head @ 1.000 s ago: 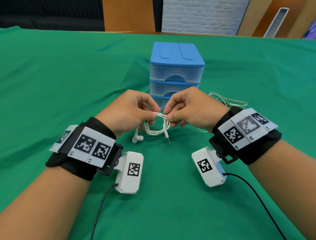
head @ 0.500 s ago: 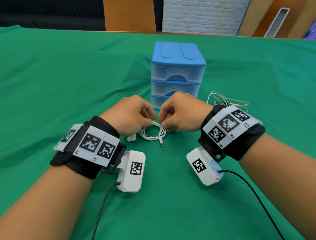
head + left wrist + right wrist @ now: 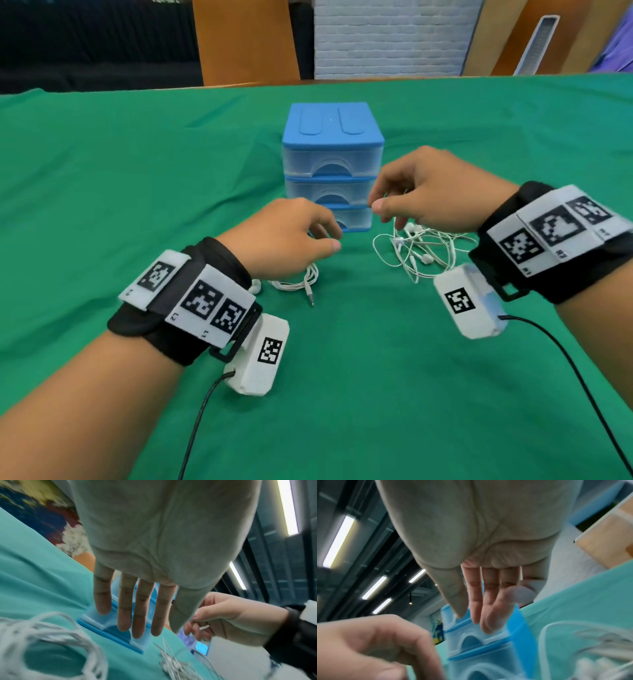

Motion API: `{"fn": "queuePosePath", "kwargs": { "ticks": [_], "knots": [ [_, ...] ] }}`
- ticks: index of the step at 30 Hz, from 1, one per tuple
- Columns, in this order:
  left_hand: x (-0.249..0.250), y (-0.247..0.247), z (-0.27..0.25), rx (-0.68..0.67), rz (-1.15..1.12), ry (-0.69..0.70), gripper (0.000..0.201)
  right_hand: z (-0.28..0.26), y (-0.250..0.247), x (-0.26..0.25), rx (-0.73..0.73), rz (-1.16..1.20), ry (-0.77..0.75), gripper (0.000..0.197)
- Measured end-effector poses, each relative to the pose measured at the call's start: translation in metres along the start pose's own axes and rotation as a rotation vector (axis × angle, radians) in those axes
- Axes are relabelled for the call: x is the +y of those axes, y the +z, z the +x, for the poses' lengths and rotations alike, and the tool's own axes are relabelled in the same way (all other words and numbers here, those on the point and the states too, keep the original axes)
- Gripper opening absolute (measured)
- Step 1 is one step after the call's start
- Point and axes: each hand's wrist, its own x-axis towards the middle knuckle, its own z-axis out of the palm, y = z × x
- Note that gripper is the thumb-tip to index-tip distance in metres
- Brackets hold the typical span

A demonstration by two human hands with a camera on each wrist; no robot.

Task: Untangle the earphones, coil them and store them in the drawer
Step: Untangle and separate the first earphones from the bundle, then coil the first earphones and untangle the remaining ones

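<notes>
a green cloth (image 3: 102,205) covers the whole table, with a white brick wall and wooden panels behind its far edge.

nearest the person, the coiled earphones (image 3: 297,281) lie flat on the cloth, the jack pointing back toward the person and one earbud showing just left of the wrist. the left hand (image 3: 287,240) hovers right over the coil, its fingers nearly straight and loose in the left wrist view, gripping nothing.

a little farther and to the right lies a second, tangled set of earphones (image 3: 419,251), loose loops spread mostly side to side beside the base of the drawer unit (image 3: 330,161). the right hand (image 3: 428,192) hangs above this tangle, fingers loosely extended in its own wrist view; whether a strand is caught between them cannot be told from here.

farthest stands the drawer unit, three drawers stacked, all apparently closed, their fronts facing the person.

the coil lies straight below the left hand and directly in front of the drawers, so that hand looks best placed to lift it, while the right hand, level with the middle drawer (image 3: 329,193), is nearer the handles.
</notes>
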Motion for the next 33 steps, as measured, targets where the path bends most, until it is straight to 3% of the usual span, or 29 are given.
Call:
{"fn": "queuePosePath", "kwargs": {
  "ticks": [4, 8, 13, 15, 19, 22, 24, 28, 33],
  "knots": [
    [0.028, 0.013, 0.01, -0.211, 0.161, 0.14, 0.028, -0.016, -0.011, 0.02, -0.119, -0.248, 0.093, 0.024],
    [0.046, 0.022, 0.022, -0.353, 0.23, 0.178, 0.033, -0.033, -0.001, 0.027, -0.31, -0.28, 0.126, 0.034],
    [0.055, 0.031, 0.032, -0.358, 0.241, 0.066, 0.034, -0.037, 0.018, 0.033, -0.332, -0.404, 0.065, 0.015],
    [0.059, 0.031, 0.035, -0.333, 0.138, -0.024, 0.031, -0.037, 0.017, 0.032, -0.297, -0.357, 0.019, 0.009],
    [0.062, 0.024, 0.035, -0.257, -0.36, -0.208, 0.043, -0.033, 0.01, 0.025, -0.246, -0.166, -0.09, 0.012],
    [0.055, 0.019, 0.031, -0.272, -0.6, -0.204, 0.034, -0.029, 0.0, 0.019, -0.279, -0.015, -0.125, 0.011],
    [0.049, 0.017, 0.029, -0.255, -0.643, -0.156, 0.036, -0.027, -0.01, 0.021, -0.245, 0.048, -0.106, 0.011],
    [0.045, 0.021, 0.027, -0.294, -0.43, -0.08, 0.043, -0.016, -0.019, 0.033, -0.029, -0.139, 0.017, 0.011],
    [0.051, 0.031, 0.031, -0.373, -0.023, 0.003, 0.044, -0.009, 0.005, 0.037, -0.301, -0.43, 0.109, 0.039]
  ]
}}
